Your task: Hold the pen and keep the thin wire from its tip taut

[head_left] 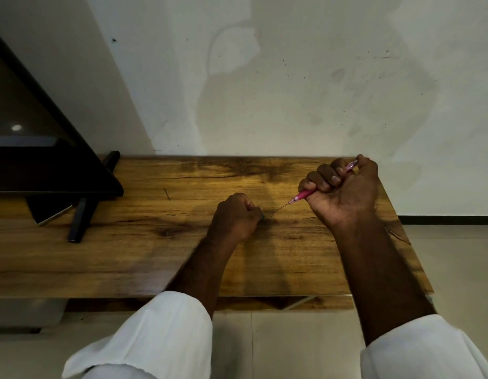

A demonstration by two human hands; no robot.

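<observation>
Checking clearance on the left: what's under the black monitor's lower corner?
A dark phone-like slab lies on the wooden table, partly under the monitor, beside the stand's leg. Its upper part is covered by the monitor, so the rest cannot be seen.

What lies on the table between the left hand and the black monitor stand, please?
In the head view, only bare wooden table with a short dark mark lies between the left hand and the monitor stand.

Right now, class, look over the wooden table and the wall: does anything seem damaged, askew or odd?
Yes. The wall behind the table is stained and speckled with dark marks. The tabletop shows dark cracks and a thin loose sliver. A phone lies half tucked under the monitor. The right hand grips a pink needle-tipped tool in a fist.
</observation>
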